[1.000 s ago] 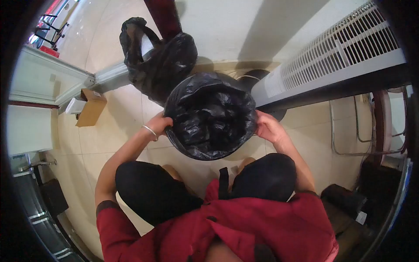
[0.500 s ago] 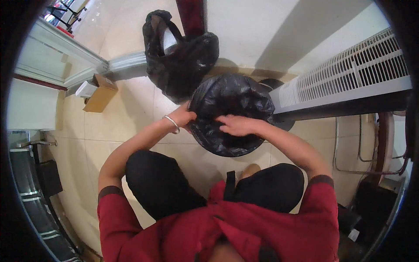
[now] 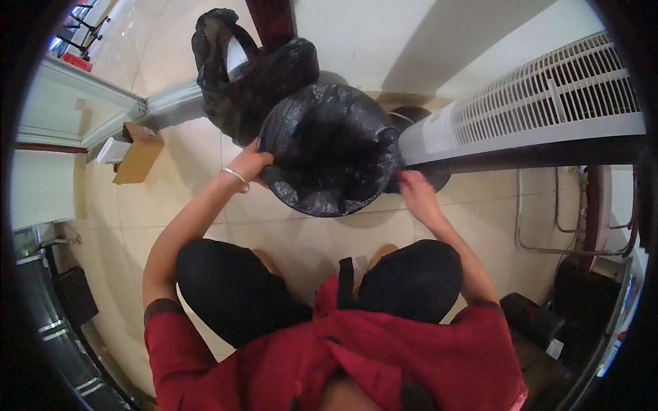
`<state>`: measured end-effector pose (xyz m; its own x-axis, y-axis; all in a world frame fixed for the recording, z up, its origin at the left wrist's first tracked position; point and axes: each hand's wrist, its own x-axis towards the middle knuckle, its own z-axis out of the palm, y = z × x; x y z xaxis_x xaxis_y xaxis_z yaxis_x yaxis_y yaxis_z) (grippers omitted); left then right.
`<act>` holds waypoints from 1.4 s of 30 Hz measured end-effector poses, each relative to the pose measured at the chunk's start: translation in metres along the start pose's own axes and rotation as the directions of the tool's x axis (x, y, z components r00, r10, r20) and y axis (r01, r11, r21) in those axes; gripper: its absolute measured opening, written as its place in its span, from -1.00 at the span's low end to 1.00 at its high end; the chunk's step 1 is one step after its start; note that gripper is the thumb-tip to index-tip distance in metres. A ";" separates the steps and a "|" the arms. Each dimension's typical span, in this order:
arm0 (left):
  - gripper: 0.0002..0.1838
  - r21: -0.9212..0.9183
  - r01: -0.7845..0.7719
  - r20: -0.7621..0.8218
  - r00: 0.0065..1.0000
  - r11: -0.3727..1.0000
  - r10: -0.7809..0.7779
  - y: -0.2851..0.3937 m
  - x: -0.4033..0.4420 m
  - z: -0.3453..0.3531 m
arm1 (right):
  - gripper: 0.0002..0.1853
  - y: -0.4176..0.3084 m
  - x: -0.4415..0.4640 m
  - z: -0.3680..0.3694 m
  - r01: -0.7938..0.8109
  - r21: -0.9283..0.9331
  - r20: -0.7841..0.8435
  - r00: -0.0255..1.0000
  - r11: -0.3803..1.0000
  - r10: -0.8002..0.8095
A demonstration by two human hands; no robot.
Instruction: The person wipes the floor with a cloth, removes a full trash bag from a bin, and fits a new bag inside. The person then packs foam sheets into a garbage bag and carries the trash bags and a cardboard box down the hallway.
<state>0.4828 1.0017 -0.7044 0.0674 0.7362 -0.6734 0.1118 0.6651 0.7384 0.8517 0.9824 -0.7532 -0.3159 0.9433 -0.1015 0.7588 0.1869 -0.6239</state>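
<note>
A round trash bin lined with a black trash bag stands on the floor in front of my knees, its mouth facing up. My left hand, with a silver bangle at the wrist, is closed on the bin's left rim, fingers over the bag's folded edge. At the right side of the bin my right hand has its fingers curled at a dark flap of the bag, slightly blurred. Behind the bin to the left sits a full black garbage bag, with something white showing in its opening.
A tall white tower fan or heater lies across the right side, close to the bin. An open cardboard box is on the tiled floor at left. Metal chair legs stand at right. A glass door frame is at upper left.
My right hand has come out of the bin's mouth and moved to its right outer side. My left hand stays on the left rim. The bag's inside now looks more opened out.
</note>
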 end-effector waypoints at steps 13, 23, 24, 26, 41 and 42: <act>-0.35 0.004 -0.175 0.025 0.984 0.985 0.174 0.003 -0.087 -0.053 | -0.74 0.045 -0.005 0.056 -0.066 -0.187 0.242 0.964 0.980 0.112; -0.69 -0.230 0.133 -0.860 0.436 0.964 -0.265 -0.375 -0.165 -0.214 | -0.34 0.008 -0.006 -0.106 -0.305 0.821 0.177 0.940 0.482 0.293; -0.69 -0.046 0.342 -0.908 0.377 0.939 -0.182 -0.405 -0.162 -0.220 | -0.37 -0.021 0.003 -0.122 -0.305 0.858 0.270 0.952 0.414 0.141; -0.70 0.065 0.309 -0.902 0.426 0.949 -0.077 -0.410 -0.152 -0.198 | -0.41 -0.056 0.029 -0.126 -0.209 0.934 0.250 0.961 0.289 -0.116; -0.44 0.098 0.621 -0.959 0.267 0.778 -0.093 -0.353 -0.096 -0.280 | -0.45 -0.249 0.189 -0.035 0.307 0.040 0.235 0.922 0.951 -0.308; -0.44 0.023 0.671 -0.930 0.286 0.741 -0.230 -0.341 -0.094 -0.281 | -0.45 -0.244 0.202 -0.030 0.449 -0.057 0.232 0.875 0.892 -0.426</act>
<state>0.1598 0.7408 -0.8818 -0.9287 0.1735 -0.3277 0.1506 0.9841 0.0942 0.6200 1.1352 -0.5983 -0.7316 0.6818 -0.0029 0.5672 0.6062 -0.5574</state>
